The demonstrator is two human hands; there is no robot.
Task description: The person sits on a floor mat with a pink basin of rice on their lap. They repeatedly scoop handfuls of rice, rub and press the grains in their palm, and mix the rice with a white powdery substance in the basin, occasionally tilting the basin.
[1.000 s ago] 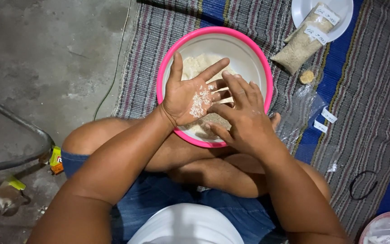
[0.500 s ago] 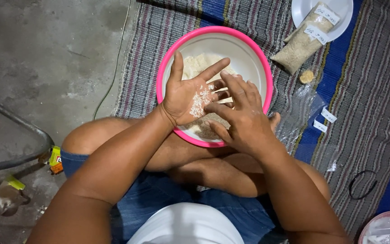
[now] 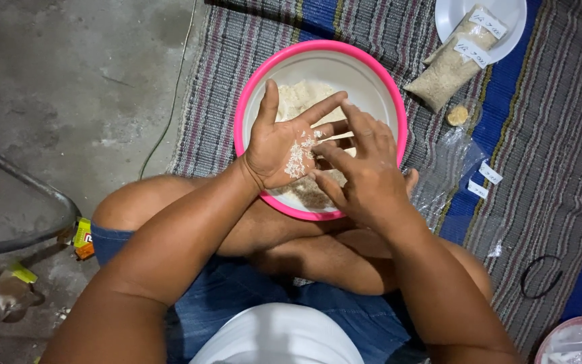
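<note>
Over pink bowl point(image 3: 250, 101) — left hand point(image 3: 284, 145) palm-up, open

hands: 2 point(image 3: 284, 145) point(image 3: 365, 172) | pink bowl: 1 point(image 3: 257, 94) | white plate: 1 point(image 3: 449, 13) | grain bags: 2 point(image 3: 469, 30) point(image 3: 439, 77) | striped mat: 1 point(image 3: 560, 121) | black loop: 1 point(image 3: 540, 276) | paper labels on mat: 2 point(image 3: 490, 172) point(image 3: 477, 189)

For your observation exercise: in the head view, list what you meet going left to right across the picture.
Metal bar → green cord → left hand → right hand → clear empty bag → black loop.
</note>
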